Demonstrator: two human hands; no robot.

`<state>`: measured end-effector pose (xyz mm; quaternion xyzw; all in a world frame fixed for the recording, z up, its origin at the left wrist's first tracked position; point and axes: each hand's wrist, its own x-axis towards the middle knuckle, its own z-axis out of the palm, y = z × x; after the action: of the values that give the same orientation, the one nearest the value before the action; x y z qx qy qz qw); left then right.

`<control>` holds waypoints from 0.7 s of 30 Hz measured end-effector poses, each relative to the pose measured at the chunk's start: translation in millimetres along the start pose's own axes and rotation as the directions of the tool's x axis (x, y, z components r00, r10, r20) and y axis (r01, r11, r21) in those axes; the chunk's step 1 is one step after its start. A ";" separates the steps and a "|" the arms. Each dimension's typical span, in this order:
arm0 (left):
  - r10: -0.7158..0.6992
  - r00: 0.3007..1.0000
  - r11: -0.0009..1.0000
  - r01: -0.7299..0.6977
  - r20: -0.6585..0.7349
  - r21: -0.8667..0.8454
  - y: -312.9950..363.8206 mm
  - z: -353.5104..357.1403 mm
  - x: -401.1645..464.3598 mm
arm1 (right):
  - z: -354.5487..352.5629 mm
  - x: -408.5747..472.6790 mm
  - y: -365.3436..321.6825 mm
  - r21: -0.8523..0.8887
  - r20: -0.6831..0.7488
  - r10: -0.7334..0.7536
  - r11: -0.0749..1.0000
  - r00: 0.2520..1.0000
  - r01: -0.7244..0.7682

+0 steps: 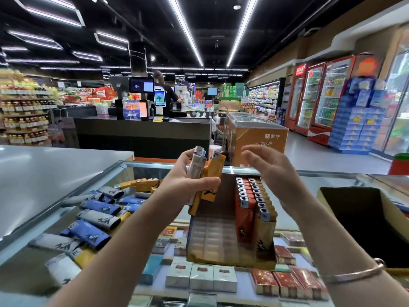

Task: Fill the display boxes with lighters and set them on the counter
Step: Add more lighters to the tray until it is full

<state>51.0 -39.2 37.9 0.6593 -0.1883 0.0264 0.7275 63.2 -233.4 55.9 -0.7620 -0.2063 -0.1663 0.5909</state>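
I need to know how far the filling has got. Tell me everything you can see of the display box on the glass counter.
The display box is a tan cardboard tray standing on the glass counter, its back panel upright and its front low. A clear plastic grid of empty slots covers its left and middle. Two rows of lighters stand upright along its right side: an orange row and a yellow row, metal tops up. Neither hand touches it; the left hand holds a bunch of lighters just above its back left corner.

counter (141,173): glossy glass | display box (230,258): matt cardboard | lighters (95,233): printed wrap, metal caps | bracelet (354,273): shiny metal
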 end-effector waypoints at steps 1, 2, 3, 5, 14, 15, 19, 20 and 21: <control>0.017 1.000 1.000 -0.018 0.023 0.017 -0.8 0.1 -1.0 | 2.6 -2.7 -5.8 -0.004 0.053 -0.058 0.998 0.997 0.059; 0.033 0.998 0.999 -0.034 0.049 0.031 -1.8 0.6 -1.8 | 6.3 -4.9 -10.2 -0.053 0.103 -0.097 0.993 0.990 0.102; 0.049 0.996 0.998 -0.052 0.075 0.039 -2.9 1.4 -1.9 | 10.4 -6.9 -12.3 -0.139 0.139 -0.132 0.979 0.982 0.151; 0.076 0.990 0.995 -0.083 0.116 0.055 -4.5 2.7 -1.7 | 16.8 -9.0 -12.5 -0.291 0.146 -0.213 0.924 0.966 0.248; 0.079 0.989 0.973 -0.048 -0.128 0.227 -9.7 -14.6 4.4 | 5.3 -2.5 -8.3 -0.030 -0.049 -0.169 0.985 0.984 0.167; 0.058 0.982 0.961 -0.006 -0.180 0.276 -12.6 -18.8 6.5 | 4.7 -1.6 -7.2 0.003 -0.067 -0.147 0.989 0.987 0.148; -0.091 0.968 0.912 0.176 -0.234 0.372 -22.2 -25.6 10.4 | 11.4 6.5 -3.0 -0.120 -0.003 -0.118 0.986 0.993 0.116; -0.127 0.967 0.900 0.205 -0.219 0.384 -22.4 -25.2 10.4 | 15.1 9.8 -2.2 -0.224 0.038 -0.127 0.966 0.991 0.132; -0.159 0.966 0.891 0.229 -0.203 0.391 -22.6 -25.0 10.4 | 19.1 12.9 -2.2 -0.320 0.085 -0.135 0.934 0.987 0.155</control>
<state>73.1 -20.1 18.2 0.8085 -0.0505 0.0471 0.5844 73.3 -212.9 59.4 -0.8366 -0.2497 -0.2178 0.4363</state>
